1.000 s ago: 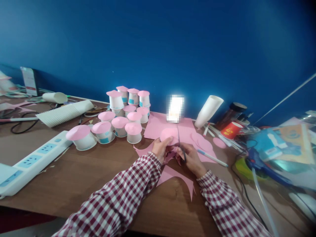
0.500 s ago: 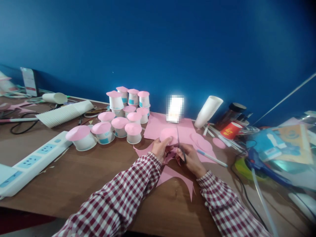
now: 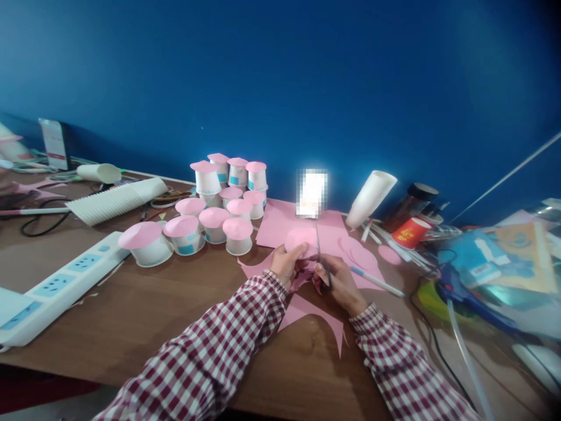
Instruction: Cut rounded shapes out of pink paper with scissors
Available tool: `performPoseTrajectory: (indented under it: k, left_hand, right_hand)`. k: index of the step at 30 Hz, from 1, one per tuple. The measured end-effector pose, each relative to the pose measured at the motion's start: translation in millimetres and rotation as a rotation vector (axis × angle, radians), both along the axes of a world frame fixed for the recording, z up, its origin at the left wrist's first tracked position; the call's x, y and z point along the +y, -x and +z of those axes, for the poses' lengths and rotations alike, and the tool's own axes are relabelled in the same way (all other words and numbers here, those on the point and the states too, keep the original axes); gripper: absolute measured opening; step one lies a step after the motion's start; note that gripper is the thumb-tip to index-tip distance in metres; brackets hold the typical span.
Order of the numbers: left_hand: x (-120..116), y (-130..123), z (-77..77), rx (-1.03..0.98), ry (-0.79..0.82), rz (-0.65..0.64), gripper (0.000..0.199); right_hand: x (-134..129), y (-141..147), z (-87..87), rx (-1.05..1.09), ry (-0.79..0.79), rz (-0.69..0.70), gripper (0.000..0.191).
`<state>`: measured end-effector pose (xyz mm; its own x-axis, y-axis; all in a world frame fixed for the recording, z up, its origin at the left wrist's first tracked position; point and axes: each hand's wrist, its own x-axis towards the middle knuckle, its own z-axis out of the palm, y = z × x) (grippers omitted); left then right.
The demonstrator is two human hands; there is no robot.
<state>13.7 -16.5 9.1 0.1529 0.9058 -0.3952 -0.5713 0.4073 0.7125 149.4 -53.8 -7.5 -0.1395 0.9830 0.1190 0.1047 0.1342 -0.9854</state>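
Observation:
My left hand [image 3: 287,265] is closed on a rounded piece of pink paper [image 3: 298,238], the thumb lying on top of it. Scissors [image 3: 318,248] are in my right hand [image 3: 342,283], their blades pointing away from me along the paper's right edge. Curved pink offcuts [image 3: 313,316] lie on the brown table below my hands, and more scraps lie under them. Behind the held piece rests a pink sheet [image 3: 276,225]. To the right, round pink pieces [image 3: 360,252] lie beside a marker pen [image 3: 377,281].
Several paper cups [image 3: 238,237] with pink tops stand to the left, some stacked. A white power strip [image 3: 61,286] lies farther left. On the right are stacked cups [image 3: 371,199], a red cup [image 3: 411,233] and a blue glue gun [image 3: 475,298] with its cable. A blue wall [image 3: 280,88] rises behind.
Both hands hold nearly the same place, still gripping the paper and the scissors. The whole view has shifted very slightly.

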Motion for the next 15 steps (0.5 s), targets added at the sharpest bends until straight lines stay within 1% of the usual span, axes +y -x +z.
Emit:
performPoseTrajectory:
  k: [10,15]
  left_hand:
    - [-0.1,-0.5,1.4,-0.001,0.022,0.011,0.023]
    - [-0.4,-0.2,0.9,0.004,0.022,-0.007,0.025]
  right_hand:
    - [0.5,-0.7,-0.6,-0.024,-0.015,-0.020,0.036]
    - [1.7,-1.7,-2.8,-0.033,-0.034,-0.015,0.033]
